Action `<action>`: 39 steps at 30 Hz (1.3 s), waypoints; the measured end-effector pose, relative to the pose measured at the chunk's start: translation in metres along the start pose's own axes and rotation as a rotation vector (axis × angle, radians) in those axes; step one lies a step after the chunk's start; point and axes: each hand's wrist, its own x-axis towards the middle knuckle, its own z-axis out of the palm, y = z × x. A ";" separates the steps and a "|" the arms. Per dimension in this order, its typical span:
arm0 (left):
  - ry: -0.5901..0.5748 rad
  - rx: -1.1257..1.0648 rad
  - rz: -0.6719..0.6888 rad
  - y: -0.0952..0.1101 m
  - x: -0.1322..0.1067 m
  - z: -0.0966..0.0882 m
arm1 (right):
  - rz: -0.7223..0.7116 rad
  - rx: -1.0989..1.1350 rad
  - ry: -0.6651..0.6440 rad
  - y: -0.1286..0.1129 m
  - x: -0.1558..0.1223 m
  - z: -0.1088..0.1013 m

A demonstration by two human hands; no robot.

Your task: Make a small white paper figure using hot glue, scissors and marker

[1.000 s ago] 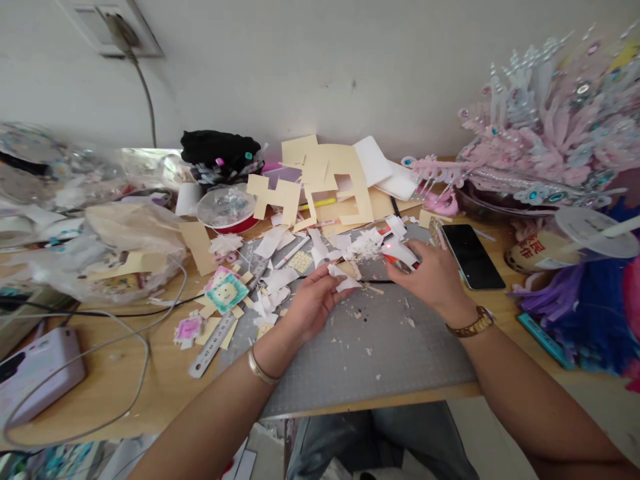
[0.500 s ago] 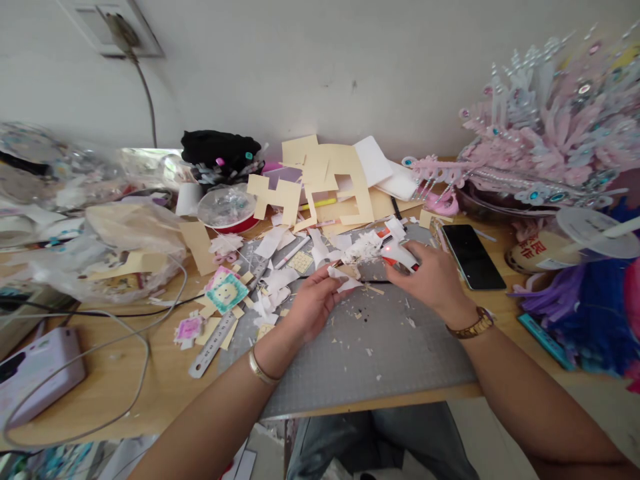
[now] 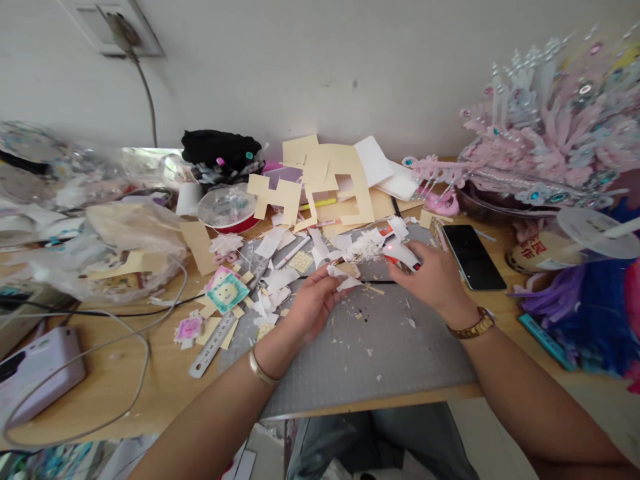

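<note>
**Mid-worktop (image 3: 165,363), between front and rear edges: white paper piece (image 3: 345,279) pinched, glue gun (image 3: 397,250) gripped**

Grey cutting mat (image 3: 350,373) reaches the worktop's front edge; small trimmings dot it. Above the mat, the left hand (image 3: 315,300) pinches the white paper piece between thumb and fingers. To its right, the right hand (image 3: 433,273) curls around the glue gun, a small red light showing on its body. Its white-crusted front points leftward, close to the paper; contact cannot be told.

Left of the mat lie a steel ruler (image 3: 213,347) and a teal-edged card (image 3: 226,291) with a drawn face. Toward the right edge: a phone (image 3: 474,257).

Progress, judged: cutting is well advanced, since paper scraps (image 3: 270,243) litter the mat's rear left and the cream card (image 3: 320,167) near the rear edge has shapes removed. Colouring of the teal-edged card looks done. Outstanding: the white paper piece appears unattached to anything; whether it carries glue is too small to see.

Rear right corner: pink beaded ornaments (image 3: 540,133). Beyond the rear edge, a wall socket (image 3: 107,30) with a plug in it.
</note>
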 end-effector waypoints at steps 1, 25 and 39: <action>0.003 -0.003 0.001 0.000 0.000 0.000 | 0.001 -0.004 -0.001 0.000 0.000 0.000; -0.002 -0.012 0.016 0.001 0.000 -0.002 | 0.004 -0.001 0.016 0.001 0.002 -0.005; 0.005 -0.014 0.028 0.003 0.000 -0.001 | 0.029 -0.033 0.022 0.006 0.002 -0.004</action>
